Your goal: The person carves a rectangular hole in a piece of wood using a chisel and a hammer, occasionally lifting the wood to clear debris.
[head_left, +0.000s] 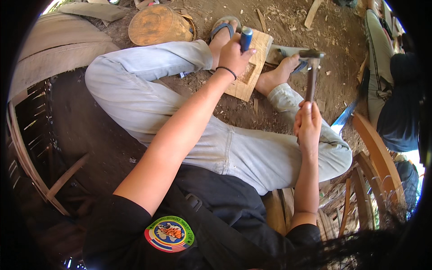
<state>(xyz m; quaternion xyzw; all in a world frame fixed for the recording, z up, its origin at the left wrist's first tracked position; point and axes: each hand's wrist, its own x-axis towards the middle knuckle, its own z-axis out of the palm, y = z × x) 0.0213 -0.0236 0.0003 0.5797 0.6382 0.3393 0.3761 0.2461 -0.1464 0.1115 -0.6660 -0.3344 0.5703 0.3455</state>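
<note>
My left hand (233, 58) is wrapped round the blue handle of a chisel (245, 38), which stands up over a light wooden board (243, 91); the hand hides the blade. A shallow rectangular recess (248, 73) is cut in the board. Both feet, in sandals, flank the board, the right foot (275, 78) close to its edge. Off to the right, my right hand (308, 123) grips a hammer (311, 80) by its dark handle. The hammer's metal head is apart from the chisel.
Wood chips and offcuts (313, 13) litter the dirt floor. A round wooden stump or tub (157, 25) stands at the far left. Curved planks (380, 150) rise at the right, near a blue saw-like blade (344, 118). Another person's legs (378, 58) are at the far right.
</note>
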